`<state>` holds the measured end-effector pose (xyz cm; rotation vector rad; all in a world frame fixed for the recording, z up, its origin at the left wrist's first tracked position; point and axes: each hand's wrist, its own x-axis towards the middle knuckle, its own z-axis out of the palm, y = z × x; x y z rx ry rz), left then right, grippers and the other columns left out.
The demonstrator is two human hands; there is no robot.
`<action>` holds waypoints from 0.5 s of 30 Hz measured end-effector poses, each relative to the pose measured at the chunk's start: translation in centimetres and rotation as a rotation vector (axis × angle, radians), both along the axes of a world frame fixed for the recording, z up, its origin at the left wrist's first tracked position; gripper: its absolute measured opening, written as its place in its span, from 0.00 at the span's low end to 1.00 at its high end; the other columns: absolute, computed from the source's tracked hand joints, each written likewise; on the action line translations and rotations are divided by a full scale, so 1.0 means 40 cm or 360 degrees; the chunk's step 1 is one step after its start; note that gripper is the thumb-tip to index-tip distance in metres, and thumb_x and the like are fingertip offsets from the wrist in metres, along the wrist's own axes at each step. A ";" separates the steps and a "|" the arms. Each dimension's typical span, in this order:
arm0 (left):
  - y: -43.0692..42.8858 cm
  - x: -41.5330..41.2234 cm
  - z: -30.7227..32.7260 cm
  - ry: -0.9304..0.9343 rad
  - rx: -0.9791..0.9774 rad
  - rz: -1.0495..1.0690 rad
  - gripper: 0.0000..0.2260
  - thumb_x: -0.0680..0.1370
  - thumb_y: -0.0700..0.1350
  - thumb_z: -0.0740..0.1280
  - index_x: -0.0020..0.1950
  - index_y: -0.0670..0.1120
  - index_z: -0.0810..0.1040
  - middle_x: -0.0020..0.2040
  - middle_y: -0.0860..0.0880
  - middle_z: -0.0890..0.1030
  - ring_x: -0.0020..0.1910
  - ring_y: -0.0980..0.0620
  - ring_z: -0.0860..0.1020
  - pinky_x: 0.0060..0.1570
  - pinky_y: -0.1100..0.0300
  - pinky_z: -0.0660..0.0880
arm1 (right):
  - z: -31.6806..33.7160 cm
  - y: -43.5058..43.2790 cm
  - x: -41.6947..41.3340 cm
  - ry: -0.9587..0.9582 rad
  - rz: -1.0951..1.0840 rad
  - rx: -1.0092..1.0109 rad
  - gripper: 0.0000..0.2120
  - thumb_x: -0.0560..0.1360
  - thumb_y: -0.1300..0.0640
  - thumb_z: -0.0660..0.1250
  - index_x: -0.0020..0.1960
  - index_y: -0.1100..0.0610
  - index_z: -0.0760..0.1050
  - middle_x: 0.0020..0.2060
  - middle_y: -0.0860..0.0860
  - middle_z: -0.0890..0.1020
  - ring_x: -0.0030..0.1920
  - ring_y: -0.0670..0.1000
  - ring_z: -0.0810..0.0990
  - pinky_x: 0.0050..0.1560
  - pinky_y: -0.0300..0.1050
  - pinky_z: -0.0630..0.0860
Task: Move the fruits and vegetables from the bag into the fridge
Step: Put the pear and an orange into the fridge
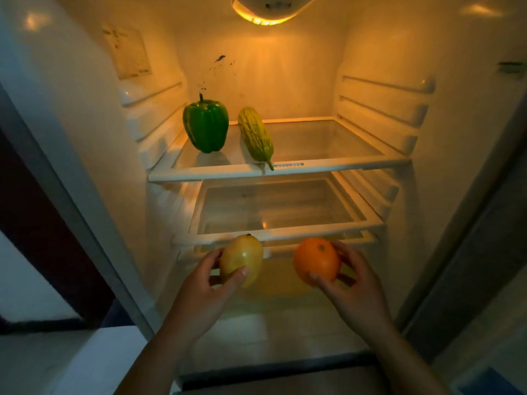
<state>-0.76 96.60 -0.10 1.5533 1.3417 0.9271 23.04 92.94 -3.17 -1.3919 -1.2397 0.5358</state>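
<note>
Below the top shelf (pixel 328 166): the mango (pixel 242 259) and the orange (pixel 316 260) are held in the air at the mouth of the fridge (pixel 385 52). The mango is under the shelf's left part and the orange under its right, the two apart.
Mango grip: the left hand (pixel 205 283) has thumb and fingers curled round it, clamped on.
Orange grip: the right hand (pixel 350 280) wraps fingers and thumb round it from its right side.
On the top shelf: a green pepper (pixel 206 124) stands at the left. A gourd (pixel 255 136) lies just right of it, stem over the front rim.
Above the top shelf: the lamp (pixel 271 10) is lit.
Progress: two pieces look stored and two are in hand, not yet set down. The bag is out of view, so what is left in it cannot be told.
</note>
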 end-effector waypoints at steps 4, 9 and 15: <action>0.029 0.011 0.007 -0.0026 0.0063 -0.0077 0.24 0.64 0.64 0.68 0.59 0.62 0.72 0.55 0.58 0.77 0.51 0.58 0.78 0.48 0.59 0.75 | 0.046 0.023 0.021 -0.0116 -0.0046 0.0031 0.30 0.65 0.55 0.77 0.59 0.37 0.67 0.58 0.40 0.70 0.58 0.42 0.71 0.50 0.37 0.73; 0.051 0.036 0.012 -0.0024 0.0072 -0.0116 0.27 0.65 0.65 0.70 0.61 0.60 0.70 0.55 0.59 0.76 0.52 0.58 0.77 0.49 0.59 0.74 | 0.077 0.067 0.047 -0.0106 -0.0115 0.0089 0.30 0.66 0.57 0.76 0.61 0.42 0.66 0.57 0.41 0.70 0.59 0.44 0.69 0.47 0.34 0.71; 0.078 0.048 0.008 0.0030 0.0123 -0.0148 0.34 0.58 0.70 0.66 0.61 0.59 0.71 0.56 0.60 0.77 0.52 0.59 0.78 0.51 0.55 0.77 | 0.078 0.126 0.078 -0.0043 -0.0265 0.0089 0.30 0.67 0.55 0.75 0.66 0.50 0.67 0.60 0.45 0.70 0.61 0.48 0.70 0.51 0.42 0.74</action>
